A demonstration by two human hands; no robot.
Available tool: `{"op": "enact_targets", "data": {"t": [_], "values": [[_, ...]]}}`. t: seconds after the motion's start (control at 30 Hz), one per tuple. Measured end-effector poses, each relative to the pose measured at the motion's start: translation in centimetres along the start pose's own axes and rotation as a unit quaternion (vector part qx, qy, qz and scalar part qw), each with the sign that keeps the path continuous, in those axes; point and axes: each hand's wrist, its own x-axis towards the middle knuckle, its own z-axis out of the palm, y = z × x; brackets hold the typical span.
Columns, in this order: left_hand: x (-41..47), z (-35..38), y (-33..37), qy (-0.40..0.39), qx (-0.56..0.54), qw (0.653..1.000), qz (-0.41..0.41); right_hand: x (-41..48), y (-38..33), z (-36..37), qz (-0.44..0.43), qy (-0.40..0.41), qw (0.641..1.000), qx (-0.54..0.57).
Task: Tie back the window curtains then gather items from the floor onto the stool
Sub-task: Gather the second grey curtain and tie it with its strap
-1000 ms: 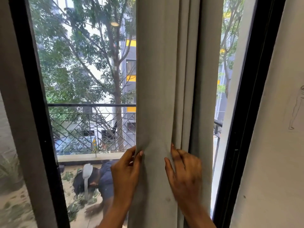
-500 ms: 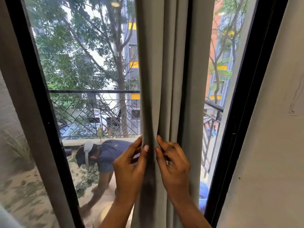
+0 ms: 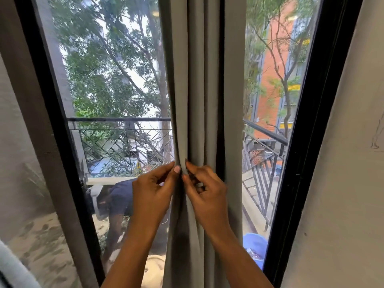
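Observation:
A grey curtain (image 3: 199, 84) hangs in narrow folds down the middle of the window. My left hand (image 3: 151, 196) pinches its left edge between thumb and fingers at about mid height. My right hand (image 3: 204, 194) grips the folds just to the right of that, its fingers curled into the cloth. The two hands almost touch across one fold. No tie-back, stool or floor items are in view.
A black window frame (image 3: 299, 163) borders the glass on the right, with a pale wall (image 3: 342, 183) beside it. A second curtain (image 3: 18, 163) hangs at the far left. Through the glass a person (image 3: 116, 196) crouches on the balcony by a railing (image 3: 124, 146) and a blue bucket (image 3: 254, 244).
Both hands have drawn closer together, squeezing the curtain into a narrower bunch. The view has shifted, so more window shows to the right of the curtain.

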Motion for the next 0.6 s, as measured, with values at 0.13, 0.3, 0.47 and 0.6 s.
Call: {"op": "enact_targets", "data": {"t": [0.13,0.3,0.47,0.6], "values": [[1.0,0.5,1.7,0.033,-0.035,0.999,-0.013,-0.1,-0.2,-0.2,0.005,-0.091,0.996,0.021],[2.8,0.5,1.6,0.060,0.054,0.997,0.020,3.5,0.2,-2.6,-0.003,-0.032,0.998,-0.050],[3.9,1.5,2.5,0.077,0.018,0.997,-0.010,8.8,-1.0,-1.4,-0.014,-0.002,0.982,-0.189],[9.7,2.0,4.6,0.087,0.014,0.996,-0.006,14.1,-2.9,-0.5,-0.020,-0.030,0.962,-0.269]]}}
